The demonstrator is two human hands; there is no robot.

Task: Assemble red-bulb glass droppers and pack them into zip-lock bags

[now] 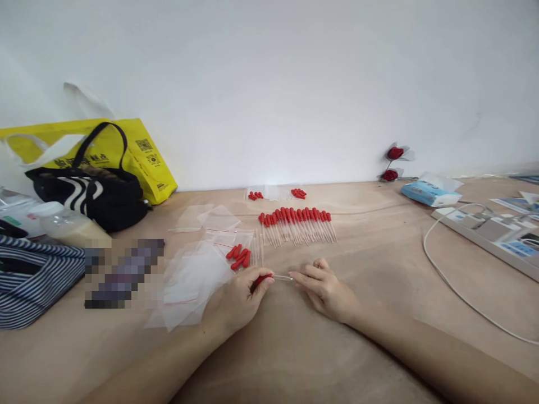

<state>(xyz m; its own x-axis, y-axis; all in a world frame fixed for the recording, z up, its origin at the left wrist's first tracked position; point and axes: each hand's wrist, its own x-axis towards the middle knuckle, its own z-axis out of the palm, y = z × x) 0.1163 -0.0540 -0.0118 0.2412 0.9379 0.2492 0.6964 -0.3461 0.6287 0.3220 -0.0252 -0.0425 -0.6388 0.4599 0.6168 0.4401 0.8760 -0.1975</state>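
My left hand (242,297) is closed around a red rubber bulb (263,279), mostly covered by the fingers. From the bulb a clear dropper tube (282,277) points right, and the fingertips of my right hand (330,292) pinch its far end. Just beyond my left hand lie several loose red bulbs (239,257) on a clear zip bag, with bare clear tubes (257,247) beside them. Farther back, a row of droppers with red bulbs (297,216) lies side by side, tubes toward me.
Flat clear zip bags (193,280) overlap left of my hand. At the wall lies a bag with red bulbs (298,193). Left stand a yellow bag (158,168), a black bag (109,202) and a jar (71,227). Right are tissues (429,193), a power strip (517,252) and a cable (446,289).
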